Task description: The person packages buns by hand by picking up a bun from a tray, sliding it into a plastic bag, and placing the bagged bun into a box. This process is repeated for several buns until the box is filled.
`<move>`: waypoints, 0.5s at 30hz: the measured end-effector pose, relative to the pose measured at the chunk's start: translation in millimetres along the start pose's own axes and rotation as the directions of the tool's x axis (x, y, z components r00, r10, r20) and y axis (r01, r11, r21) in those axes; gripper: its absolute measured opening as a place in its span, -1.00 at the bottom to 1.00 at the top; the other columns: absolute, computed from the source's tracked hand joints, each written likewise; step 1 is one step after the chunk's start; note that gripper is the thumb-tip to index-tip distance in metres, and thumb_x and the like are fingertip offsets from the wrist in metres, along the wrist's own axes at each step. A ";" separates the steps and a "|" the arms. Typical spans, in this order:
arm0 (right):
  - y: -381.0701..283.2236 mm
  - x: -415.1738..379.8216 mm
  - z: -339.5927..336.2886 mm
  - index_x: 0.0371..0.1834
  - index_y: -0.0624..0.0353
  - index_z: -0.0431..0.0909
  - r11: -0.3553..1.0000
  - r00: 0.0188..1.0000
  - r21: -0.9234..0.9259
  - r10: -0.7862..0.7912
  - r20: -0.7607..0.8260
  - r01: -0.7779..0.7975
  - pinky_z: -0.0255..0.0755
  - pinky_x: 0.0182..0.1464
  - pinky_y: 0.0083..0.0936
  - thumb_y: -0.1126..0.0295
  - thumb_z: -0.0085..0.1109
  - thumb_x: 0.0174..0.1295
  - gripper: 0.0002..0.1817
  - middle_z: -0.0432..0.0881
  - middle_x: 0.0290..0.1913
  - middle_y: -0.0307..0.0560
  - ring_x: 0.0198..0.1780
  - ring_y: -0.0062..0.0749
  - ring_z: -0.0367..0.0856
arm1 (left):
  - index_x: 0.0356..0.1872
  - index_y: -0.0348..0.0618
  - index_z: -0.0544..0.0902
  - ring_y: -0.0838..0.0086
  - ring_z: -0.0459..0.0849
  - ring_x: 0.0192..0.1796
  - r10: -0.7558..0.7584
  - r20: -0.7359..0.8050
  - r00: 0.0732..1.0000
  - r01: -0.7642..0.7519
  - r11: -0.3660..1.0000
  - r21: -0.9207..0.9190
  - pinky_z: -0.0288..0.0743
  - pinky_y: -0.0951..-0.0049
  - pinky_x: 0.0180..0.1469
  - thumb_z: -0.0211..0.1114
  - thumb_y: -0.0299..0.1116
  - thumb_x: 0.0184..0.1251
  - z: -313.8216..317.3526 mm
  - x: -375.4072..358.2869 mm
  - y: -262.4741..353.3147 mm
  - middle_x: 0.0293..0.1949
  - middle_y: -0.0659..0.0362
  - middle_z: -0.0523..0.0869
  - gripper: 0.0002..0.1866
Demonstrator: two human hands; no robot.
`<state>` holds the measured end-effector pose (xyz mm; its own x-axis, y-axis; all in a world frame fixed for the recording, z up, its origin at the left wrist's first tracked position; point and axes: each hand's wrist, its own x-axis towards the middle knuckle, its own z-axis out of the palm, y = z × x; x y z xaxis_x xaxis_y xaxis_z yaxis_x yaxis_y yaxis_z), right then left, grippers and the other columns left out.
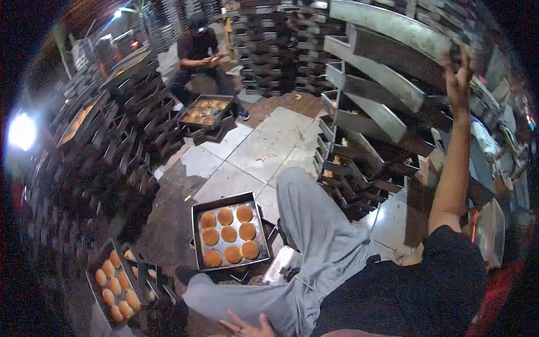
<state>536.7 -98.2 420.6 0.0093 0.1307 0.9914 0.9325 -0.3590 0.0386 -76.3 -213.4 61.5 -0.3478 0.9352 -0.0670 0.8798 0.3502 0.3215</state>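
Observation:
My right hand (pixel 457 76) is raised high at the right, fingers stretched out and apart, right at the end of the top baking tray (pixel 393 25) on a tall, fanned stack. Low in the view, my left hand (pixel 247 326) rests with spread fingers by my grey-trousered thigh (pixel 236 300). In front of my crossed legs sits a square baking tray (pixel 195 236) on top of other trays. It holds several round golden-brown buns (pixel 228 233), spaced in rows. A shiny metal box-like thing (pixel 282 267) lies between that tray and my legs.
Another tray of buns (pixel 116 283) tilts at the lower left. Stacked trays (pixel 118 129) line the left side and the back. Across the tiled floor (pixel 252 149), a person (pixel 196 50) sits behind a tray of baked goods (pixel 206 111). A bright lamp (pixel 22 132) glows at far left.

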 end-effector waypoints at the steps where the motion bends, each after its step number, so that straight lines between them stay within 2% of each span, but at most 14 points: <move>1: -2.4 -0.2 10.5 0.47 0.16 0.39 0.999 1.000 0.033 0.000 0.012 -0.001 0.19 0.51 -0.20 -0.08 0.19 0.48 -0.32 0.45 0.46 0.08 0.47 -0.15 0.40 | 0.71 0.09 0.00 -0.19 0.13 0.63 -0.188 0.350 0.918 0.155 0.980 0.120 0.15 -0.22 0.54 0.20 0.47 0.31 -19.0 -9.8 13.2 0.72 -0.03 -0.12 0.11; 3: -12.3 1.0 33.0 0.46 0.21 0.36 0.958 0.988 0.246 0.155 -0.008 -0.148 0.14 0.54 -0.19 -0.01 0.25 0.46 -0.32 0.42 0.46 0.15 0.51 -0.14 0.33 | 0.67 0.07 0.04 -0.17 0.15 0.60 -0.255 0.320 0.912 0.234 0.967 0.105 0.17 -0.19 0.52 0.20 0.42 0.32 -8.8 -20.5 4.1 0.68 -0.03 -0.07 0.05; 4: -25.3 -0.3 39.6 0.43 0.33 0.42 0.981 0.972 0.193 0.039 -0.231 0.007 0.25 0.49 -0.21 0.01 0.34 0.39 -0.27 0.52 0.38 0.31 0.42 0.05 0.49 | 0.62 0.04 0.08 -0.16 0.18 0.58 -0.283 0.296 0.912 0.273 0.959 0.077 0.18 -0.17 0.51 0.20 0.37 0.34 -1.2 -25.0 -2.0 0.64 -0.04 -0.02 -0.01; 5: -41.2 -11.5 39.9 0.42 0.36 0.41 0.973 0.971 0.211 0.137 -0.195 -0.095 0.26 0.49 -0.18 0.03 0.35 0.39 -0.27 0.51 0.39 0.32 0.41 0.11 0.48 | 0.58 0.02 0.12 -0.14 0.21 0.55 -0.308 0.268 0.913 0.307 0.950 0.048 0.20 -0.15 0.49 0.21 0.32 0.35 6.5 -29.4 -6.9 0.60 -0.04 0.03 -0.06; 6: -64.0 -30.8 42.6 0.41 0.38 0.40 0.997 0.951 0.004 0.071 -0.302 -0.073 0.27 0.47 -0.10 0.10 0.35 0.39 -0.30 0.54 0.35 0.32 0.40 0.16 0.48 | 0.53 -0.01 0.16 -0.13 0.24 0.53 -0.331 0.238 0.913 0.337 0.941 0.018 0.21 -0.13 0.47 0.21 0.27 0.36 16.9 -31.1 -14.2 0.55 -0.05 0.08 -0.12; 7: -120.8 -46.0 34.6 0.42 0.39 0.39 0.971 0.949 0.238 0.081 -0.305 -0.006 0.32 0.41 -0.02 0.16 0.32 0.41 -0.34 0.58 0.28 0.32 0.31 0.16 0.54 | 0.49 -0.03 0.20 -0.11 0.26 0.50 -0.353 0.208 0.912 0.363 0.932 -0.010 0.23 -0.11 0.45 0.21 0.22 0.37 27.1 -32.7 -22.5 0.51 -0.05 0.13 -0.18; 8: -150.9 -74.0 34.5 0.39 0.39 0.41 0.987 0.973 0.156 0.012 -0.231 0.025 0.38 0.33 -0.03 0.23 0.31 0.40 -0.39 0.61 0.18 0.27 0.23 0.06 0.57 | 0.44 -0.06 0.24 -0.09 0.29 0.48 -0.375 0.174 0.910 0.387 0.921 -0.038 0.24 -0.09 0.44 0.21 0.16 0.38 37.6 -33.1 -32.2 0.47 -0.06 0.18 -0.24; 9: -178.2 -144.0 52.4 0.31 0.37 0.46 0.674 0.922 0.630 0.294 0.251 -0.386 0.41 0.28 -0.10 0.30 0.29 0.36 -0.47 0.62 0.10 0.17 0.15 -0.02 0.59 | 0.40 -0.08 0.28 -0.08 0.32 0.45 -0.397 0.138 0.907 0.409 0.910 -0.066 0.26 -0.07 0.42 0.22 0.11 0.39 47.8 -32.1 -43.5 0.43 -0.06 0.22 -0.29; 10: -183.4 -246.1 90.4 0.23 0.29 0.50 0.951 0.943 0.306 -0.136 0.304 0.039 0.47 0.17 -0.19 0.38 0.24 0.33 -0.57 0.63 -0.01 0.07 0.05 -0.09 0.62 | 0.35 -0.11 0.32 -0.06 0.34 0.43 -0.422 0.104 0.900 0.432 0.897 -0.092 0.27 -0.05 0.40 0.22 0.06 0.41 56.9 -34.7 -55.0 0.39 -0.06 0.27 -0.35; 11: -267.9 -210.5 47.8 0.14 0.22 0.57 0.582 0.807 0.704 -0.132 0.576 -0.407 0.52 -0.02 -0.24 0.38 0.23 0.33 -0.66 0.66 -0.15 0.02 -0.10 -0.13 0.64 | 0.31 -0.13 0.36 -0.05 0.37 0.40 -0.450 0.074 0.890 0.456 0.882 -0.117 0.29 -0.03 0.38 0.22 0.01 0.42 65.9 -39.9 -64.6 0.34 -0.07 0.32 -0.41; 12: -308.2 -234.1 28.1 0.00 0.22 0.63 0.352 0.425 0.519 -0.312 0.850 -0.779 0.52 -0.14 -0.24 0.38 0.28 0.30 -0.75 0.66 -0.25 -0.02 -0.18 -0.20 0.64 | 0.26 -0.16 0.40 -0.03 0.40 0.38 -0.480 0.046 0.876 0.482 0.865 -0.142 0.30 -0.01 0.37 0.22 -0.04 0.43 75.4 -48.9 -74.0 0.30 -0.07 0.37 -0.46; 13: -329.4 -306.4 23.6 -0.14 0.27 0.64 0.160 0.171 0.321 -0.588 0.791 -0.934 0.52 -0.15 -0.22 0.38 0.34 0.27 -0.79 0.65 -0.30 0.00 -0.21 -0.20 0.64 | 0.22 -0.18 0.45 -0.02 0.42 0.35 -0.503 0.015 0.864 0.498 0.851 -0.164 0.32 0.01 0.35 0.22 -0.09 0.44 82.1 -54.1 -84.7 0.26 -0.08 0.42 -0.52; 14: -349.9 -356.4 4.7 -0.19 0.28 0.60 0.162 0.360 0.659 -0.730 0.581 -0.735 0.50 -0.18 -0.16 0.37 0.32 0.28 -0.80 0.63 -0.33 0.02 -0.24 -0.13 0.63 | 0.17 -0.21 0.49 0.00 0.45 0.33 -0.522 -0.018 0.853 0.511 0.840 -0.183 0.33 0.03 0.33 0.23 -0.14 0.45 85.3 -58.0 -96.0 0.22 -0.08 0.47 -0.57; 15: -356.5 -396.8 -11.7 -0.21 0.29 0.59 0.183 0.250 0.744 -0.868 0.429 -0.643 0.51 -0.15 -0.12 0.38 0.26 0.29 -0.82 0.60 -0.31 0.11 -0.20 -0.01 0.64 | 0.13 -0.23 0.53 0.01 0.48 0.31 -0.539 -0.055 0.840 0.520 0.831 -0.199 0.35 0.05 0.31 0.23 -0.20 0.47 84.0 -61.5 -106.5 0.18 -0.08 0.52 -0.63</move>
<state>196.3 -32.8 14.9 -0.6520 0.7411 0.1603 0.4330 0.5375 -0.7236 -121.3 -303.8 -47.9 -0.7843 0.5943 -0.1780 0.4857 0.7667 0.4198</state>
